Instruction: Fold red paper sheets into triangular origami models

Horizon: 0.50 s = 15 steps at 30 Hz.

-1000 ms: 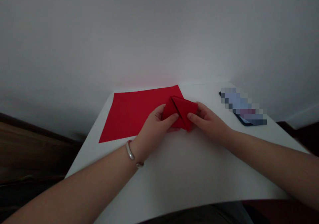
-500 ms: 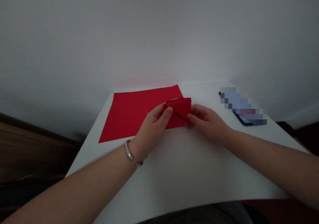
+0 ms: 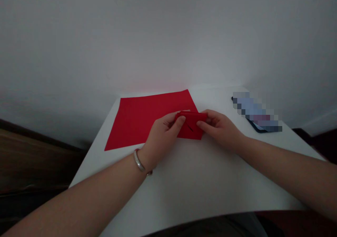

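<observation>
A small piece of folded red paper point(image 3: 193, 119) is held between my two hands, above the front right part of a red sheet of paper point(image 3: 137, 119). My left hand point(image 3: 165, 133) pinches its left end, thumb on the near face and fingers behind. On the right end, my right hand point(image 3: 217, 126) grips the paper between thumb and bent fingers. A short dark line, a slit or shadow, shows on the near face. The fingertips behind the paper are hidden. A silver bangle point(image 3: 138, 159) circles my left wrist.
The red sheet lies flat on a white table point(image 3: 197, 180) set against a pale wall point(image 3: 168, 37). At the right lies a phone-like device point(image 3: 256, 114), mostly blurred out by blocks. Brown wooden boards point(image 3: 31, 159) stand left of the table.
The folded red paper has tilted and closed flatter; the wide dark gap across its front has shrunk to a short line. Its right upper corner has moved lower and slightly right. Both hands stay nearly in place.
</observation>
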{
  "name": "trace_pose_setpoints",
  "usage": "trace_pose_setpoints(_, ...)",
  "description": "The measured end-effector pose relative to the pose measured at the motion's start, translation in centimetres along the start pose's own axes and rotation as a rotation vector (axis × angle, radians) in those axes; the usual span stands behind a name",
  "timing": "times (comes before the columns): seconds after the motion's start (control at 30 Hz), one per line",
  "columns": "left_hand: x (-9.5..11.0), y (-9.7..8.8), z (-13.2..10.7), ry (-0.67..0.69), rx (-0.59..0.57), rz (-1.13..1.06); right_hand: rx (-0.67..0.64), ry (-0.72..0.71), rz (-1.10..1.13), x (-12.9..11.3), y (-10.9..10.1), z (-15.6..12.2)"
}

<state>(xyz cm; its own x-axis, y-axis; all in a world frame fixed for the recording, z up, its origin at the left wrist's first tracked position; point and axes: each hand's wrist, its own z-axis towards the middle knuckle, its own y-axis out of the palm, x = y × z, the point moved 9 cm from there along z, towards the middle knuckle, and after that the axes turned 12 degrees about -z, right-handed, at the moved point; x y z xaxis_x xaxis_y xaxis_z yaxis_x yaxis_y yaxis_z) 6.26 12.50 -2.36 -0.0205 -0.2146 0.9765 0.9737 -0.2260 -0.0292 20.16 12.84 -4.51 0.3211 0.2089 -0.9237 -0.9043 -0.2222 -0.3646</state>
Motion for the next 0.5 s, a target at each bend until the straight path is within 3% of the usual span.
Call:
trace_pose_setpoints(0.33, -0.9, -0.3, 0.2, -0.089, 0.029, -0.059, 0.036, -0.012, -0.198, -0.1, -0.5, 0.0)
trace_pose_setpoints(0.5, -2.0, -0.8, 0.6, -0.068, 0.042, -0.106, 0.067, 0.025, -0.158, 0.8, -0.9, 0.0)
